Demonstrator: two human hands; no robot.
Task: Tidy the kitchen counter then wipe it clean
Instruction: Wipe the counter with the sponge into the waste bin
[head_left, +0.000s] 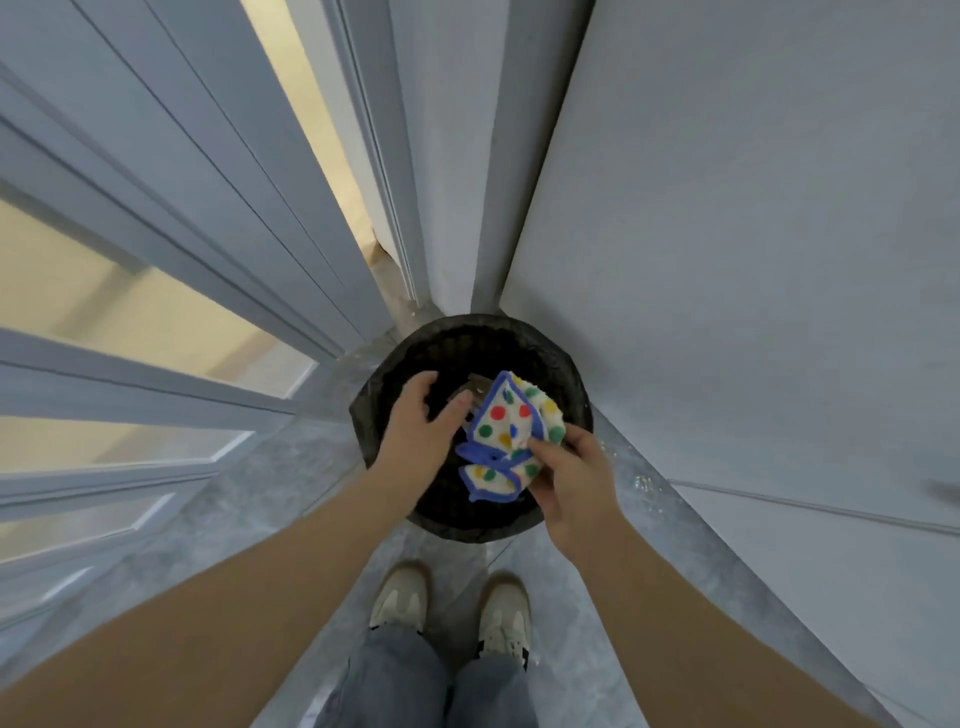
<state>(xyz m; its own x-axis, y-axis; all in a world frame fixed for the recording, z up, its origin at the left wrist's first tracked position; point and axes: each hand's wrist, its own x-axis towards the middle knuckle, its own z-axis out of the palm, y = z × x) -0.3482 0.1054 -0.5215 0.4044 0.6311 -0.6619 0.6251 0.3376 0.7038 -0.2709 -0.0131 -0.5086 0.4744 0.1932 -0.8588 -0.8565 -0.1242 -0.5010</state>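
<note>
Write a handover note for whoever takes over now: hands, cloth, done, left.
Right hand: grips the dotted cloth above the opening of the black bin.
Left hand: open, over the bin, beside the cloth; contact unclear.
Done: cannot tell; the counter is out of view.
Left: probably shake the cloth out over the bin, then go and wipe the counter.

Cloth (511, 431): white, blue edging, red, green, yellow, blue dots. Bin (574, 387): black. Shoes (400, 597): cream. Trousers (395, 680): blue-grey.
</note>
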